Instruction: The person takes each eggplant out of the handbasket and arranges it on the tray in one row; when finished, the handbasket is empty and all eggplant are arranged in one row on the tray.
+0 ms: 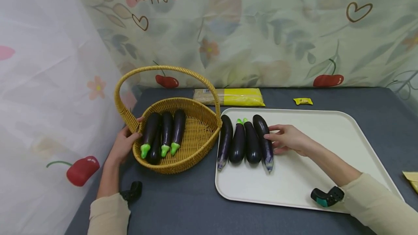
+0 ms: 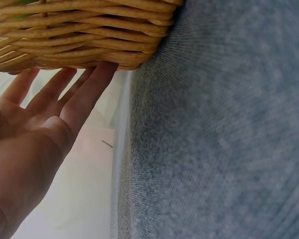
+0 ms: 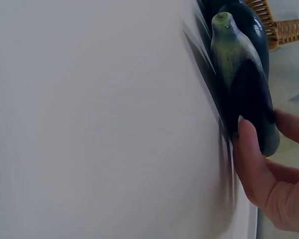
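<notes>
My left hand point(image 1: 123, 144) holds the left side of a wicker basket point(image 1: 192, 155), thumb at the rim. In the left wrist view its fingers point(image 2: 89, 94) reach up against the woven outer wall. Several dark purple eggplants point(image 1: 167, 130) with green stem ends lie inside the basket. More eggplants point(image 1: 237, 144) lie side by side on a white tray point(image 1: 313, 180), at its left end. The rightmost eggplant point(image 1: 262, 137) is between the thumb and fingers of my right hand point(image 1: 289, 140). In the right wrist view the thumb presses one side of this eggplant point(image 3: 249, 94), fingers on the other.
Behind the basket and tray lies a yellow and clear packet point(image 1: 243, 97), with a small yellow wrapper point(image 1: 303, 101) farther right. The basket's tall handle point(image 1: 166, 68) arches above it. A patterned curtain point(image 1: 235, 39) hangs behind the grey table point(image 1: 183, 206).
</notes>
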Tool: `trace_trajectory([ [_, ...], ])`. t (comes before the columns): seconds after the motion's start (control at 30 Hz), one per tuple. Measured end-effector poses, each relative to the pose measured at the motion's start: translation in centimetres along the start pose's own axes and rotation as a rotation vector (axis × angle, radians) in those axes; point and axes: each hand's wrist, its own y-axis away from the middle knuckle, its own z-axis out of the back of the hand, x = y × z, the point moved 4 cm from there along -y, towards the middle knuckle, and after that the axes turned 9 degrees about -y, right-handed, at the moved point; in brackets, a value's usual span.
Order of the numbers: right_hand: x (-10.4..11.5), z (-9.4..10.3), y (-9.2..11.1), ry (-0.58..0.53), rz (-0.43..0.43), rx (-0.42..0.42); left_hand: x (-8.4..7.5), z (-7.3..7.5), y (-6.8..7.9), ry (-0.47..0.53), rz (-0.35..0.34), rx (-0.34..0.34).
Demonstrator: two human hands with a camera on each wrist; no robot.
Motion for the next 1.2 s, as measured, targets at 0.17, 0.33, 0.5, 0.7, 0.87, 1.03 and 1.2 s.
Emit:
trace_trajectory([
  [0.17, 0.3, 0.2, 0.0, -0.004, 0.017, -0.002, 0.0, 0.0, 0.0, 0.0, -0.002, -0.002],
  [0.33, 1.7, 1.1, 0.5, -0.035, 0.063, -0.078, 0.1, 0.0, -0.1, -0.006, 0.003, -0.007],
  [0.5, 4.2, 1.7, 1.1, -0.129, 0.147, -0.086, 0.1, 0.0, -0.1, -0.017, 0.001, -0.01],
  [0.7, 6.8, -0.1, 1.4, -0.256, 0.179, 0.088, 0.2, 0.0, -0.1, -0.008, 0.004, -0.008],
  [0.87, 8.0, -3.5, 1.1, -0.333, 0.145, 0.302, 0.0, 0.2, 0.0, 0.002, 0.008, -0.005],
  [1.03, 9.2, -7.3, 0.5, -0.346, 0.114, 0.436, -0.2, 0.2, 0.1, 0.016, 0.012, -0.007],
  [1.2, 10.3, -10.6, 0.0, -0.315, 0.115, 0.491, -0.2, 0.1, 0.0, 0.026, 0.0, -0.007],
])
